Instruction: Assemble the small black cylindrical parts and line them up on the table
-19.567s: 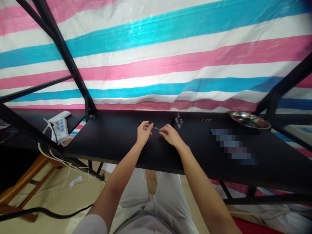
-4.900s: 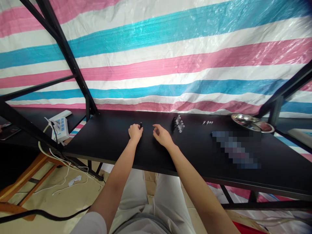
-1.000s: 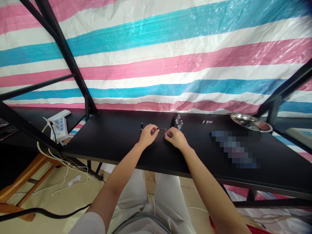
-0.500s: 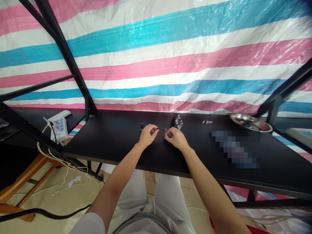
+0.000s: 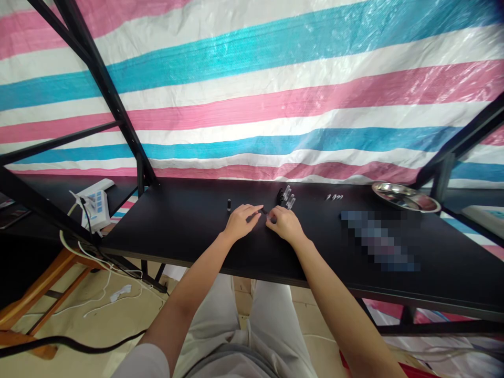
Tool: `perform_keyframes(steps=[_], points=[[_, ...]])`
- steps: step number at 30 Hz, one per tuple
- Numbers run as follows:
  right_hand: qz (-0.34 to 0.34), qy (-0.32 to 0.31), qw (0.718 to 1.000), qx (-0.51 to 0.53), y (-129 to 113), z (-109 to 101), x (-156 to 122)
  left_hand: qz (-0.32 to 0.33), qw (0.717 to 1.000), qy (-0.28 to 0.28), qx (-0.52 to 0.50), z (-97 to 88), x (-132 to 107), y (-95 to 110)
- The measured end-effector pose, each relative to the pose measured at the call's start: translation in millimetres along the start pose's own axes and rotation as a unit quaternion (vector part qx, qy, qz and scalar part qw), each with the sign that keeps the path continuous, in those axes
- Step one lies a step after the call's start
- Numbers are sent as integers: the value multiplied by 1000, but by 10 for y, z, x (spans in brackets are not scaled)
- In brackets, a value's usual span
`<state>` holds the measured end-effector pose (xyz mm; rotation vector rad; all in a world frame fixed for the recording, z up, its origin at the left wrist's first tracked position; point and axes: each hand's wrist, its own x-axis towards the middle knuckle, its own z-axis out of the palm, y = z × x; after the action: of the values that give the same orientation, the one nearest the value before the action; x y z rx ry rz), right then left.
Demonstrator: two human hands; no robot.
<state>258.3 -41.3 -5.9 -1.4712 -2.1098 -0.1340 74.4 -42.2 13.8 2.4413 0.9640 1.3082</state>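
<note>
Item: slim dark piece, rod-like, fine detail too small to read; lies between the two hands, above the table. Right hand: fingertips drawn together, apparently closed on the piece's near end. Left hand: index finger reaching to the piece, thumb parted from it; firm contact cannot be told.

Hazards, in my judgement: a one-sided pinch on so small a thing could let it slip and roll; a dark item on a dark top would be hard to find. A careless left wrist could topple the small black upright cylinder just beyond; the right knuckles sit near the cluster of clear tubes with black ends.

Surface: long matte-black table; row of tiny pale pieces; round shiny metal dish, far right.

Room: pink, blue and white striped plastic sheeting; black metal frame; white power strip; brown wooden chair.
</note>
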Motion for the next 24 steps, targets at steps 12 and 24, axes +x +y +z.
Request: perform_keyframes(steps=[12, 24], points=[[-24, 19, 999, -17, -62, -43, -1, -30, 999, -25, -6, 25, 8, -56], [-55, 1, 998, -44, -53, -19, -11, -38, 997, -61, 3, 54, -6, -46]])
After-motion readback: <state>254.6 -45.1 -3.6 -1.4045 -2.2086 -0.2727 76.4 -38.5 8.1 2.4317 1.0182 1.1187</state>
